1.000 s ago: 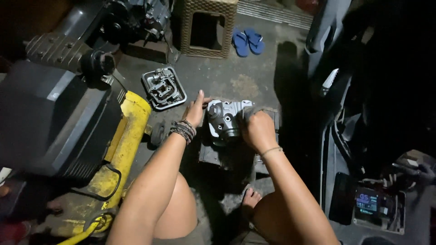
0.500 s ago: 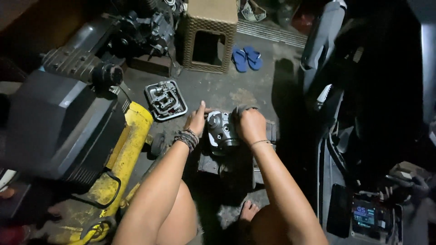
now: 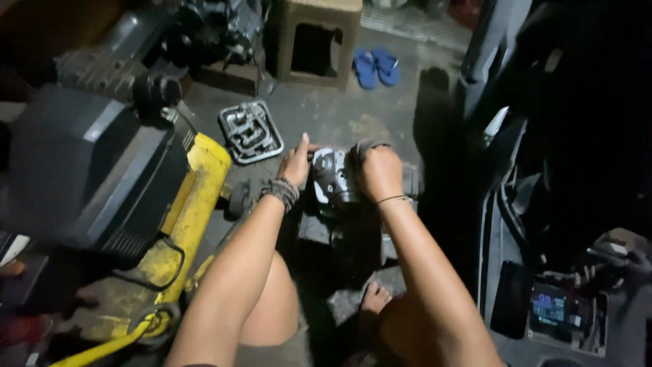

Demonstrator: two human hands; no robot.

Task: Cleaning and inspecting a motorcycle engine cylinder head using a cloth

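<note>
A grey metal engine part (image 3: pixel 333 175), like a cylinder head, sits on dark blocks on the concrete floor between my knees. My left hand (image 3: pixel 295 162) rests against its left side, fingers stretched up, a braided bracelet on the wrist. My right hand (image 3: pixel 375 171) is curled over its right top edge, gripping it; a thin band circles that wrist. My bare foot (image 3: pixel 373 298) shows below the part.
A yellow air compressor (image 3: pixel 183 224) with a dark motor housing (image 3: pixel 88 170) stands at left. A metal tray (image 3: pixel 250 132) with small parts lies just beyond my left hand. Behind are a wicker stool (image 3: pixel 316 37) and blue sandals (image 3: pixel 377 66). A motorcycle body and lit display (image 3: pixel 550 307) fill the right.
The view has shifted slightly down and left. Both hands stay on the engine part, and the right hand has curled more over its top edge.
</note>
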